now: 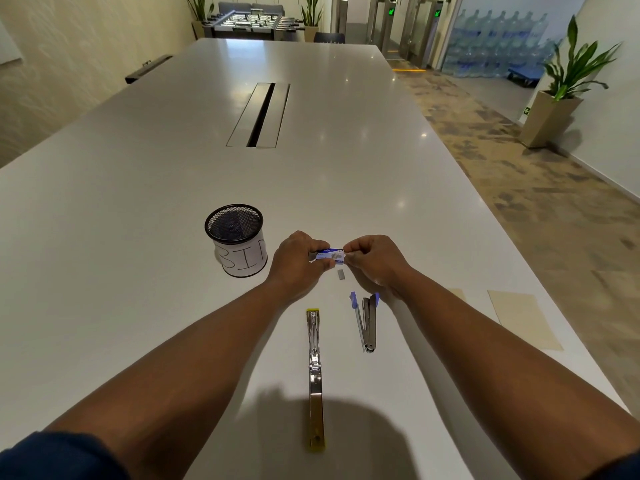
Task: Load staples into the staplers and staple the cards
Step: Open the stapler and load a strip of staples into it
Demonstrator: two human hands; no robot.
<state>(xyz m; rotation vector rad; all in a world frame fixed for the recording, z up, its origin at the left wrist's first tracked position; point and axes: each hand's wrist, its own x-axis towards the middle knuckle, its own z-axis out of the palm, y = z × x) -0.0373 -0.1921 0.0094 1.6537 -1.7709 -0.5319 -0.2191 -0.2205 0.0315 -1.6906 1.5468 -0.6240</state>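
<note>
A small blue and white staple box [330, 255] is held just above the table between both hands. My left hand [298, 259] grips its left end and my right hand [374, 259] pinches its right end. A short grey strip of staples [341, 274] lies on the table just below the box. A yellow stapler [316, 379] lies swung fully open in a long line toward me. A blue stapler [367, 320] lies partly open to its right. Beige cards [524, 318] lie flat at the right, beyond my right forearm.
A black mesh cup [237, 239] with a paper label reading "BIN" stands left of my hands. The long white table [173, 188] has a cable slot [261, 114] in its middle. The table's right edge runs close past the cards.
</note>
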